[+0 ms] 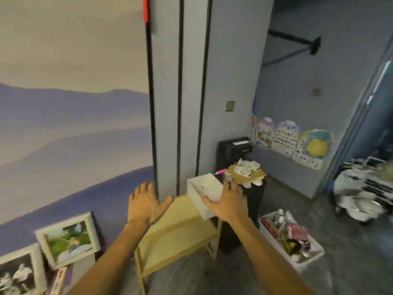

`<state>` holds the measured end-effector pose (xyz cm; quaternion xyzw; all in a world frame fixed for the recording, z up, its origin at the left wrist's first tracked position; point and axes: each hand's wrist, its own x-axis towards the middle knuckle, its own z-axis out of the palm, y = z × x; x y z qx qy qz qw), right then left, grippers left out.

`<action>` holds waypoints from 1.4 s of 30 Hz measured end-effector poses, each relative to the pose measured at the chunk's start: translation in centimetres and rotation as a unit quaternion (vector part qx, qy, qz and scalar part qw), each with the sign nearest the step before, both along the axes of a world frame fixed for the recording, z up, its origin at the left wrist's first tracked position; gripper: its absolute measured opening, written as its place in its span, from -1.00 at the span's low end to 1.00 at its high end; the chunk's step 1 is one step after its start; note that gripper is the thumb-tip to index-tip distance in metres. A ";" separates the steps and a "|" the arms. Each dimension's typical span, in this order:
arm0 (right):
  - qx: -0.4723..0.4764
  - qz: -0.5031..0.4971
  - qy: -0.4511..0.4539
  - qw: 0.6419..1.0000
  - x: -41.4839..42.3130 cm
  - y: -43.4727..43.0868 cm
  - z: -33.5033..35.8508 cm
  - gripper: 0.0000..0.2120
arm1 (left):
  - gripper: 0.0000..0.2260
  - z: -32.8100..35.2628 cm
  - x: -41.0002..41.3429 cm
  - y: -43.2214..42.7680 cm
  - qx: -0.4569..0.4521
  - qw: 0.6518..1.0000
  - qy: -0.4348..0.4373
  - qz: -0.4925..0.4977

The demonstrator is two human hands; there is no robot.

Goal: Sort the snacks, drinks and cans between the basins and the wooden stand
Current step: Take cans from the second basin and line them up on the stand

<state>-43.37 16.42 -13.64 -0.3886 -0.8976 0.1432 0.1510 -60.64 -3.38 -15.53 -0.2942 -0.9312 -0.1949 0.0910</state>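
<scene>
A pale wooden stand [176, 233] with a flat top stands on the floor in front of me. An empty white basin [204, 190] rests on its far right corner. A second white basin [306, 262] sits on the floor to the right, filled with several snack packets and a dark bottle [294, 244]. My left hand [146, 204] hovers open above the stand's left side, fingers spread. My right hand [229, 201] is open too, its fingers spread over the near right edge of the empty basin; I cannot tell if it touches it.
Framed pictures [68, 239] lean against the mural wall at the lower left. A black cabinet [234, 150] and a dark bin topped with crumpled paper [244, 171] stand behind the stand. A white cart [365, 192] is at the far right.
</scene>
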 end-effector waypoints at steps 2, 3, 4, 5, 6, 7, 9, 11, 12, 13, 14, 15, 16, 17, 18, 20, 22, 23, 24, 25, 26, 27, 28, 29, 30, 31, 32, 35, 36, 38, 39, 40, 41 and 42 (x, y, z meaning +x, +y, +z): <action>0.003 -0.051 -0.018 0.999 4.3 4.4 -0.3 0.13 | -0.08 0.0 2.8 5.8 -0.002 0.999 -0.008 -0.042; -0.002 -0.074 -0.023 0.997 6.5 6.4 -0.4 0.15 | -0.09 0.0 4.2 8.6 -0.002 0.998 -0.010 -0.062; -0.009 -0.095 -0.024 0.995 8.5 8.1 -0.6 0.17 | -0.09 -0.2 5.5 11.2 -0.002 0.997 -0.013 -0.082; -0.015 -0.114 -0.022 0.993 10.5 9.8 -0.8 0.17 | -0.09 -0.4 6.8 13.8 -0.003 0.995 -0.018 -0.100; -0.017 -0.133 -0.022 0.991 12.3 11.3 -1.0 0.16 | -0.08 -0.5 7.9 16.3 -0.005 0.993 -0.024 -0.117; -0.013 -0.151 -0.021 0.988 13.9 12.7 -1.3 0.15 | -0.05 -0.6 9.0 18.7 -0.010 0.991 -0.029 -0.131; -0.010 -0.192 -0.018 0.981 16.8 15.2 -2.3 0.16 | -0.02 -1.2 11.0 23.4 -0.024 0.986 -0.034 -0.163; -0.019 -0.226 -0.015 0.974 19.0 17.7 -3.4 0.16 | -0.04 -1.7 12.8 27.8 -0.039 0.979 -0.041 -0.196; -0.025 -0.240 -0.014 0.970 19.9 19.0 -3.9 0.15 | -0.06 -2.1 13.5 29.9 -0.046 0.975 -0.042 -0.211; -0.032 -0.255 -0.013 0.966 20.8 20.3 -4.4 0.14 | -0.08 -2.5 14.2 32.0 -0.050 0.972 -0.043 -0.225; -0.040 -0.269 -0.012 0.962 21.5 21.6 -4.8 0.14 | -0.10 -3.0 14.7 34.1 -0.054 0.969 -0.044 -0.238; -0.048 -0.282 -0.014 0.958 22.0 23.0 -5.3 0.16 | -0.10 -3.6 15.1 36.2 -0.057 0.965 -0.046 -0.252; -0.056 -0.293 -0.020 0.954 22.4 24.5 -5.8 0.20 | -0.11 -4.1 15.3 38.3 -0.061 0.961 -0.047 -0.266; -0.063 -0.304 -0.027 0.950 22.7 26.0 -6.5 0.24 | -0.11 -4.6 15.5 40.3 -0.065 0.956 -0.050 -0.281; -0.069 -0.316 -0.032 0.946 23.0 27.6 -7.1 0.26 | -0.11 -5.2 15.6 42.3 -0.070 0.952 -0.055 -0.294; -0.075 -0.345 -0.035 0.935 23.3 30.7 -8.5 0.25 | -0.10 -6.1 15.6 46.1 -0.080 0.943 -0.070 -0.315; -0.084 -0.367 -0.040 0.926 23.6 33.7 -9.5 0.22 | -0.09 -7.1 15.4 49.6 -0.091 0.933 -0.086 -0.336; -0.091 -0.375 -0.045 0.922 23.5 35.1 -9.9 0.21 | -0.10 -7.6 15.3 51.2 -0.096 0.929 -0.093 -0.347; -0.097 -0.382 -0.048 0.918 23.4 36.3 -10.3 0.20 | -0.11 -8.1 15.1 52.7 -0.101 0.924 -0.096 -0.356; -0.102 -0.388 -0.050 0.915 23.3 37.6 -10.7 0.21 | -0.12 -8.5 14.9 54.2 -0.105 0.920 -0.099 -0.364; -0.108 -0.395 -0.053 0.911 23.1 38.7 -11.1 0.21 | -0.13 -9.0 14.8 55.7 -0.110 0.917 -0.102 -0.370; -0.114 -0.400 -0.057 0.908 23.0 39.7 -11.5 0.21 | -0.13 -9.5 14.7 57.0 -0.116 0.914 -0.106 -0.375; -0.122 -0.403 -0.064 0.905 22.9 40.7 -12.0 0.21 | -0.13 -10.0 14.8 58.3 -0.123 0.911 -0.109 -0.377; -0.131 -0.403 -0.072 0.903 22.8 41.6 -12.6 0.20 | -0.11 -10.7 14.8 59.4 -0.128 0.910 -0.110 -0.380; -0.142 -0.403 -0.076 0.901 22.8 42.6 -13.4 0.19 | -0.09 -11.4 15.0 60.5 -0.132 0.909 -0.111 -0.381; -0.152 -0.403 -0.078 0.899 22.7 43.6 -14.1 0.19 | -0.06 -12.1 15.3 61.5 -0.137 0.908 -0.110 -0.381; -0.160 -0.404 -0.083 0.897 22.7 44.7 -14.8 0.18 | -0.03 -12.7 15.5 62.5 -0.144 0.906 -0.111 -0.381; -0.172 -0.396 -0.098 0.897 22.8 48.5 -17.6 0.20 | 0.01 -14.8 16.4 65.7 -0.165 0.904 -0.123 -0.375; -0.176 -0.388 -0.107 0.898 22.8 49.9 -18.5 0.22 | 0.00 -15.7 16.8 66.8 -0.174 0.903 -0.132 -0.369; -0.186 -0.370 -0.122 0.902 23.2 53.2 -21.0 0.23 | -0.02 -17.5 17.5 69.1 -0.192 0.902 -0.153 -0.356; -0.193 -0.357 -0.126 0.905 23.3 54.9 -22.0 0.23 | -0.04 -18.5 17.9 70.3 -0.201 0.901 -0.165 -0.347; -0.204 -0.342 -0.135 0.907 23.4 56.7 -22.9 0.22 | -0.07 -19.5 18.3 71.5 -0.210 0.900 -0.177 -0.338; -0.212 -0.318 -0.145 0.913 23.5 58.6 -23.7 0.19 | -0.11 -20.6 18.7 72.7 -0.218 0.900 -0.182 -0.330; -0.221 -0.288 -0.159 0.918 23.7 60.6 -24.5 0.15 | -0.14 -21.7 19.0 73.9 -0.224 0.901 -0.187 -0.320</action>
